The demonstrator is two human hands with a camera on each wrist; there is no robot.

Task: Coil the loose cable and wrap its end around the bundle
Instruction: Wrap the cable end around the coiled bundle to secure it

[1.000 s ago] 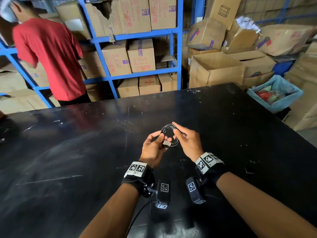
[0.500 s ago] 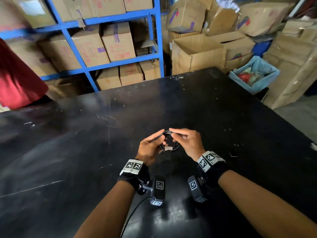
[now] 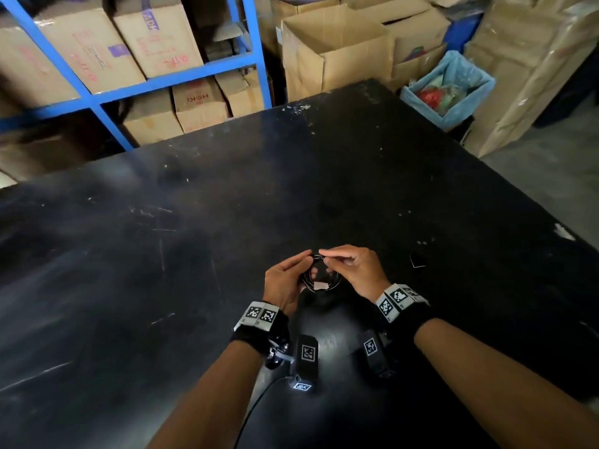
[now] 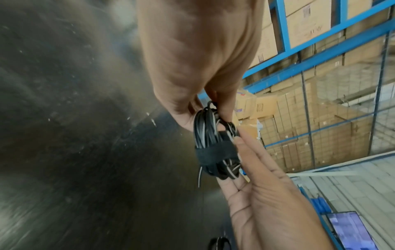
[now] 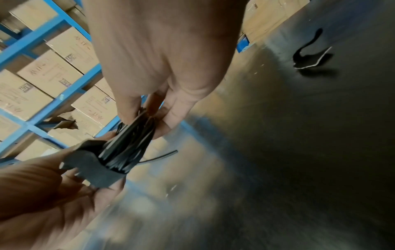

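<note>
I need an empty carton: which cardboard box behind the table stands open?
The big box just past the table's far edge, right of the blue rack; its flaps stand up, while the rack's boxes are shut.

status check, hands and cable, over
Left hand and right hand both pinch the cable coil. Strap on, short end sticking out. Nothing in the way.

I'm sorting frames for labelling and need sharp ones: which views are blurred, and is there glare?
Head view: sharp, with bright glare on the black table near the wrists. Left wrist view: cable bundle crisp, table smeared. Right wrist view: motion blur softens the bundle and left hand.
</note>
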